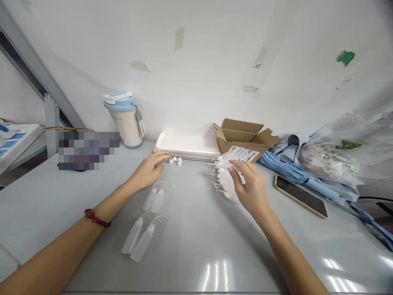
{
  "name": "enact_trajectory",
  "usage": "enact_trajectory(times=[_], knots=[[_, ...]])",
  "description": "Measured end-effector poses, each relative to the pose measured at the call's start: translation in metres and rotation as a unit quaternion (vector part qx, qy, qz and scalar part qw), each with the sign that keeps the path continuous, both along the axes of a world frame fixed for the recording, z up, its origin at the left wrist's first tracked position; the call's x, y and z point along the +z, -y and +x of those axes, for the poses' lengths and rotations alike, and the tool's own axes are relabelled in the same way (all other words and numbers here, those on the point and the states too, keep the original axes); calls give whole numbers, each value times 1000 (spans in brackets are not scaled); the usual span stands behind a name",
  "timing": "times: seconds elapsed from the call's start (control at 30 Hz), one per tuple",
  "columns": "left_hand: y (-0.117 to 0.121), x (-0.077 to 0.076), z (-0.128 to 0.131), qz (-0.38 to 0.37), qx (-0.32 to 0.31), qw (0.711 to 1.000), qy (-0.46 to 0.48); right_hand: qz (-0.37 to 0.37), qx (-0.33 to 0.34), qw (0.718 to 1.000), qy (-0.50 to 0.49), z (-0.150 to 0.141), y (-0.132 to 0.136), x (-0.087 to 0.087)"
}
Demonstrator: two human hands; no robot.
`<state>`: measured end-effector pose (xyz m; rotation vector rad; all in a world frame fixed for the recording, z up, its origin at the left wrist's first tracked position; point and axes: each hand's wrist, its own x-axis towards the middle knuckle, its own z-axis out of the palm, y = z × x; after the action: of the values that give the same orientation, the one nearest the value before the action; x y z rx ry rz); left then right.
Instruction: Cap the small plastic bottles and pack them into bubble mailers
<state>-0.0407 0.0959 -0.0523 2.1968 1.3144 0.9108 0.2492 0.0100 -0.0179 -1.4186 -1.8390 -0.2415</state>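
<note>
My left hand (pixel 152 169) is over the table, thumb and forefinger apart, with nothing seen between them. Just beyond its fingertips are small white nozzle caps (pixel 179 162), standing close together. Nearer to me lie translucent squeeze bottles (pixel 143 242) in two pairs, their thin strap-like tails pointing away. My right hand (pixel 250 184) reaches a row of similar white bottles (pixel 225 180), tails to the left. Its thumb and forefinger close round the far bottle (pixel 225 164) of that row; the palm side hides part of the row.
Behind are a stack of white trays (pixel 190 143) and an open cardboard box (pixel 239 135). A blue-lidded tumbler (pixel 127 125) stands at left. To the right lie a phone (pixel 301 196), a folded blue umbrella (pixel 285 168) and plastic bags (pixel 334 159). A power strip (pixel 18 137) is far left.
</note>
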Motion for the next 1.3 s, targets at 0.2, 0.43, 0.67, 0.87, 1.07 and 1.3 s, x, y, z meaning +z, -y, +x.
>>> enact_trajectory(times=[0.2,0.43,0.67,0.87,1.07,1.3], knots=[[-6,-14,7,-10,-32,999,13,-59,-15,997,-42,20,-10,1],[-3,-14,8,23,-26,999,-29,-77,2,997,8,28,-20,-12],[-3,-13,6,11,2,1000,-17,-82,-20,996,26,36,-25,-18],[-3,-10,3,-1,28,1000,0,-59,-30,997,47,38,-25,-20],[-3,-10,3,-14,57,998,12,-29,-52,996,73,38,-25,-24],[-3,-11,1,-52,78,995,30,31,-44,996,77,19,-16,-16]])
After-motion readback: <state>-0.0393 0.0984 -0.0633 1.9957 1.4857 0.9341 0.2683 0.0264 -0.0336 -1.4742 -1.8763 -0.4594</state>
